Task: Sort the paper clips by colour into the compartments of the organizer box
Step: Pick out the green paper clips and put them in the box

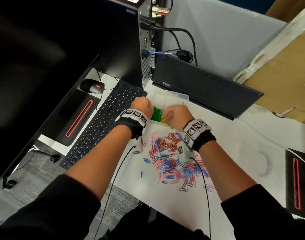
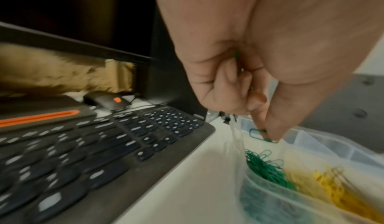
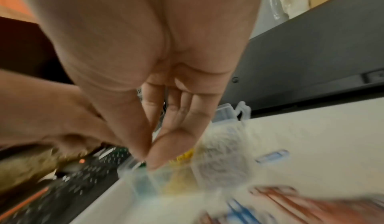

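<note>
Right hand (image 3: 158, 83) over organizer box (image 3: 226, 112), thumb meeting fingertip (blurred); yellow clips (image 3: 184, 156) below.

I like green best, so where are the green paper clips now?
In the head view, the green paper clips fill an organizer box compartment between both hands, left of the yellow paper clips, right of the keyboard.

Organizer box (image 1: 180, 97) hemmed in: keyboard (image 1: 103, 125) just left, computer tower (image 1: 144, 49) behind-left, dark laptop (image 1: 205, 87) close behind. Both hands (image 1: 176, 115) crowd over box's near compartments. Paper clip pile (image 1: 172, 161) covers worktop (image 1: 235, 153) in front. Bare worktop to right of pile.
</note>
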### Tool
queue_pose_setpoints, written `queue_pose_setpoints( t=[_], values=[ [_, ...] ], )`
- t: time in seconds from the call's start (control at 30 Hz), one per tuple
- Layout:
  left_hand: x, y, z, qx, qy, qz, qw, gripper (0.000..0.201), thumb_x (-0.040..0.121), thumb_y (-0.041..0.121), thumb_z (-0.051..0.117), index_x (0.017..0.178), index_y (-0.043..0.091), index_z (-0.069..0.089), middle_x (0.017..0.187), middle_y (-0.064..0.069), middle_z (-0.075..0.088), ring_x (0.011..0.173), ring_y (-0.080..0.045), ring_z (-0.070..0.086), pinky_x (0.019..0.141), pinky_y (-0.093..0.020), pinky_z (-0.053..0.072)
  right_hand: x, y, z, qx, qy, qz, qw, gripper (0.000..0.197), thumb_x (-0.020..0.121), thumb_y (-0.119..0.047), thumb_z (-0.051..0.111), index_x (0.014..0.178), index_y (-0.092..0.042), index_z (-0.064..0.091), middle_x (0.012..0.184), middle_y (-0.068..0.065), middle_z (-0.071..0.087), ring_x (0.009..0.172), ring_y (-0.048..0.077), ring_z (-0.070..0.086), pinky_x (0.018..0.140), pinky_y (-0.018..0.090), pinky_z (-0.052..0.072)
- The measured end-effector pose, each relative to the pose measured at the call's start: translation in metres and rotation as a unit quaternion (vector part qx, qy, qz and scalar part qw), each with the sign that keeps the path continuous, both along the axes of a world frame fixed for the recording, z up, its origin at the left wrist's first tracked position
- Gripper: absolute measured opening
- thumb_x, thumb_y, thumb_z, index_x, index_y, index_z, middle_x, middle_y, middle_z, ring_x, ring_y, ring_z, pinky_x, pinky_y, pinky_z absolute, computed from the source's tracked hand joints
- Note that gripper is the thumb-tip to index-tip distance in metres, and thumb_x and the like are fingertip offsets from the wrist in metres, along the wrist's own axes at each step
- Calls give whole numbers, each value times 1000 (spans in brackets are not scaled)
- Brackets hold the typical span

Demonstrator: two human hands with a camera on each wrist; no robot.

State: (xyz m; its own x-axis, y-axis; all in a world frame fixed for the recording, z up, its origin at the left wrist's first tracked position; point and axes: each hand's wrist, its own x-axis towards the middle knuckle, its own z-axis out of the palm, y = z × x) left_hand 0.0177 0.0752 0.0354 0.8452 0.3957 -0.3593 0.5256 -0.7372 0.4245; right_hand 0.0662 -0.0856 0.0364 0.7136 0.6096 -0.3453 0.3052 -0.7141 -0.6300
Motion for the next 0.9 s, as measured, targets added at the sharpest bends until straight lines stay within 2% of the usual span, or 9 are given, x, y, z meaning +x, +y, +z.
queue_pose_setpoints(
  t=[0.07, 0.13, 0.2, 0.27, 0.43, 0.6, 0.7, 0.8, 0.9],
  values=[
    [11, -8, -1, 30, 16, -38, 999, 20, 89, 16, 55, 90, 13, 74, 95, -11, 70, 88, -31, 67, 79, -34, 57, -16, -23, -7, -23, 44, 28, 998, 22, 82, -2, 71, 77, -24, 71, 83, -8, 68, 80, 8, 65, 92, 29, 52],
    [19, -14, -4, 53, 37, -74, 995, 20, 89, 13, 55, 95, 12, 73, 102, -12, 69, 93, -34, 66, 81, -35, 56, -34, -42, -18, -35, 93, 57, 993, 18, 77, -5, 79, 75, -21, 74, 79, -7, 71, 75, 3, 66, 84, 26, 57],
    [23, -17, -7, 73, 56, -99, 991, 22, 88, 8, 54, 101, 9, 72, 107, -13, 68, 96, -35, 65, 84, -38, 56, -51, -54, -29, -36, 116, 69, 990, 12, 75, -7, 81, 75, -18, 76, 77, -4, 72, 73, 7, 68, 76, 26, 59],
    [27, -20, -7, 86, 76, -116, 987, 27, 88, 3, 53, 108, 9, 70, 112, -13, 66, 100, -34, 65, 86, -39, 56, -64, -59, -39, -36, 91, 79, 992, 8, 75, -11, 81, 81, -14, 77, 78, -2, 73, 72, 9, 67, 72, 24, 58],
    [31, -17, -3, 69, 108, -133, 983, 38, 88, 0, 58, 124, 11, 62, 130, -13, 54, 117, -34, 56, 96, -41, 50, -77, -57, -49, -76, 35, 88, 993, 9, 78, -22, 79, 86, -21, 75, 71, -15, 59, 65, 0, 57, 66, 20, 51],
    [20, -6, -16, 16, 19, -109, 994, 44, 75, -10, 64, 106, 21, 67, 112, -6, 64, 99, -26, 63, 84, -35, 56, -81, -58, -56, -56, 8, 86, 995, 6, 78, -22, 78, 77, -21, 73, 65, -20, 54, 60, -5, 52, 57, 11, 37],
    [12, -1, -27, -35, -28, -107, 993, 45, 72, -12, 67, 99, 24, 68, 99, 1, 64, 90, -18, 64, 80, -28, 57, -82, -63, -55, -22, 14, 71, 997, 5, 79, -17, 78, 77, -16, 74, 70, -12, 62, 66, 2, 59, 61, 16, 45],
    [5, 0, -33, -99, -59, -103, 988, 48, 73, -16, 63, 106, 17, 69, 106, -2, 66, 98, -17, 64, 87, -31, 56, -80, -71, -57, 36, 56, 10, 998, 4, 79, -10, 77, 80, -10, 73, 77, -1, 70, 73, 12, 66, 72, 26, 58],
    [-4, -1, -33, -125, -96, -97, 983, 56, 73, -20, 54, 113, 17, 67, 111, -5, 66, 104, -17, 61, 93, -29, 53, -81, -81, -58, 90, 95, -63, 989, 12, 82, -6, 74, 92, -11, 73, 85, -1, 71, 78, 11, 68, 77, 27, 59]
  ],
)
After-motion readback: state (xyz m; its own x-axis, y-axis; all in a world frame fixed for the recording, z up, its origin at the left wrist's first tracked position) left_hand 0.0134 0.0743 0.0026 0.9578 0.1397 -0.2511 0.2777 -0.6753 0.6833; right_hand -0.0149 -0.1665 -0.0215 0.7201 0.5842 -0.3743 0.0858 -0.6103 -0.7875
